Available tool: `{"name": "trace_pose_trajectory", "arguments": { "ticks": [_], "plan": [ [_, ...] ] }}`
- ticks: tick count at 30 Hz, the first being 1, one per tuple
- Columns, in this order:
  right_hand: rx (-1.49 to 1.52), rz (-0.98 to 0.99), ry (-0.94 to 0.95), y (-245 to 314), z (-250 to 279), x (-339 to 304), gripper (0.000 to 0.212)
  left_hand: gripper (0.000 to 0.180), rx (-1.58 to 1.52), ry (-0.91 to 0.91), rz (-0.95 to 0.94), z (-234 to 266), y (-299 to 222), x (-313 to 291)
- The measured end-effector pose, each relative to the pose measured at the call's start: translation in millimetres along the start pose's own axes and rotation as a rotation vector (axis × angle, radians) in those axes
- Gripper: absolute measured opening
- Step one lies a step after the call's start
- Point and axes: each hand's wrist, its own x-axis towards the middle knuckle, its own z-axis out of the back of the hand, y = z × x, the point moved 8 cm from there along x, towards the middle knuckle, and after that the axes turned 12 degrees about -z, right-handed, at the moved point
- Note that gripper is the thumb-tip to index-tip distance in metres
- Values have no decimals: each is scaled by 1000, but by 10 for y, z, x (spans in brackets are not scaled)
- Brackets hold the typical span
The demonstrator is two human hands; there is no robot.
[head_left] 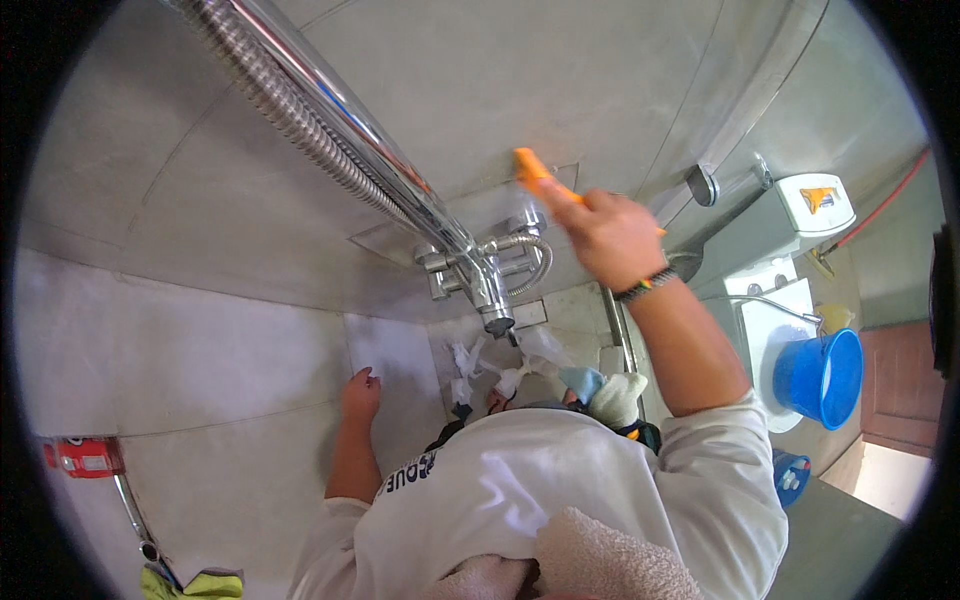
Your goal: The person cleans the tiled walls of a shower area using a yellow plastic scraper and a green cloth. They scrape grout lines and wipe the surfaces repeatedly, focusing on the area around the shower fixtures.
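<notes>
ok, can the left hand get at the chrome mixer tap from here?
Probably yes: the left hand looks free, and nothing visible blocks the gap to the chrome mixer tap, though depth is hard to judge.

Right hand (pixel 618 240) partly hides the orange tool (pixel 541 174)

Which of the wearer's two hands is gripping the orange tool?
The right hand grips the orange tool; a dark wristband marks it. The left hand, lower in view, shows no tool.
</notes>
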Motion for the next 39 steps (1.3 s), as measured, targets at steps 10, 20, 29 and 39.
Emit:
{"name": "trace_pose_trajectory", "arguments": {
  "ticks": [10, 20, 29, 39],
  "plan": [
    [54, 31, 18, -43, 7, 20, 45, 35, -36, -43, -19, 76, -314, 21],
    [45, 73, 146, 44, -78, 111, 46, 33, -37, -68, -18, -28, -202, -162],
    [-11, -15, 155, -345, 26, 11, 40, 33, -63, -113, 96, 28, -101, -549],
    [1103, -828, 352, -642, -14, -569, 61, 30, -260, -184, -322, 322, -1465, -325]
  ]
}}
